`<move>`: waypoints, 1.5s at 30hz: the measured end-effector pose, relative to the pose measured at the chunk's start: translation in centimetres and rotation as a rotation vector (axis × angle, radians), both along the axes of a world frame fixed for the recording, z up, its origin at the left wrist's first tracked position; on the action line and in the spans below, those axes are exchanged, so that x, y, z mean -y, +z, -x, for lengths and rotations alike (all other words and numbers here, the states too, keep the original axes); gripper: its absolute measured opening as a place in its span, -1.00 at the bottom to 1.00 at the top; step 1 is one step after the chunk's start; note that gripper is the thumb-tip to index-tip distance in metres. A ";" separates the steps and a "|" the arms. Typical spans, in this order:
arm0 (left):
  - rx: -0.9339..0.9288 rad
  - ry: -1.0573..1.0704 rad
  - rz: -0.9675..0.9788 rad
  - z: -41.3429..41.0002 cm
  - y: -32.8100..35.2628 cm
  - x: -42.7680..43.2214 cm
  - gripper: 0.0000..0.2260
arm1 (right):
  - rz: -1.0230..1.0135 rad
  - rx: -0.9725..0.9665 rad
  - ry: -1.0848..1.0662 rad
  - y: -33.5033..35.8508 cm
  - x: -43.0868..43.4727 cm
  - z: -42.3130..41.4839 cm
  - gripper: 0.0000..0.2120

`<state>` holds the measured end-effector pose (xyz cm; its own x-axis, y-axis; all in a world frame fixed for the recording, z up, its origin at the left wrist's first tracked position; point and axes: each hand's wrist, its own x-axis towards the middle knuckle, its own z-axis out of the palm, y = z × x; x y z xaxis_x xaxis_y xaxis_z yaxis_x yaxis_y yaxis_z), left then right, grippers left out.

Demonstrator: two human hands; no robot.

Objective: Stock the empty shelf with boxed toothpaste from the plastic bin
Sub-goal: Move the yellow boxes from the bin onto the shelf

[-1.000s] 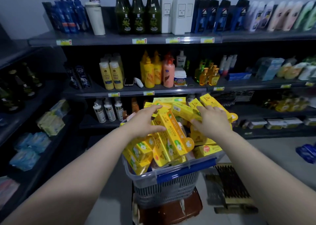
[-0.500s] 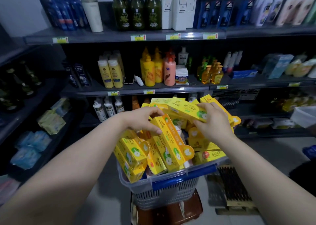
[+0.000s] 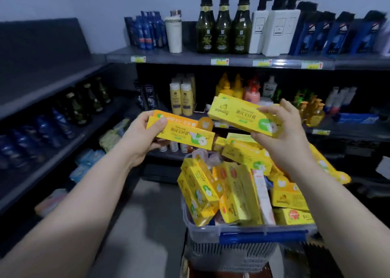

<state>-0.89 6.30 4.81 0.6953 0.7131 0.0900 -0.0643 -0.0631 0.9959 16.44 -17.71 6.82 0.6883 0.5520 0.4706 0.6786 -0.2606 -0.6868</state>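
Yellow toothpaste box (image 3: 238,113) pinched in our right hand (image 3: 280,125), two more boxes (image 3: 185,136) gripped in our left hand (image 3: 143,134), we hover above the heaped plastic bin (image 3: 211,229), where the stacked pair could slide apart.

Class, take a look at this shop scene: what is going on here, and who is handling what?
A person stands at shop shelves, above a plastic bin heaped with boxed toothpaste. The left hand grips what looks like two boxes, a yellow one in front of an orange one. The right hand holds one yellow box. Both hands are raised above the bin, and none of the held boxes rests on a shelf yet.
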 end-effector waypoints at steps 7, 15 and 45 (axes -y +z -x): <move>0.034 0.271 0.013 16.5 0.5 -3.0 -0.77 | -0.032 -0.019 0.456 0.5 -11.9 10.8 -0.49; 0.107 0.602 0.053 36.5 1.3 -4.7 -0.79 | -0.023 -0.237 1.009 -0.3 -23.5 29.1 -0.71; -0.034 1.957 -0.144 95.0 0.6 -4.4 -0.71 | 0.175 -0.612 1.744 0.5 -49.5 86.9 -0.58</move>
<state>-95.88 10.74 5.43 -0.9055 0.3665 0.2137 0.1985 -0.0790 0.9769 -70.43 31.79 7.30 -0.6105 0.7435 0.2729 -0.0776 0.2867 -0.9549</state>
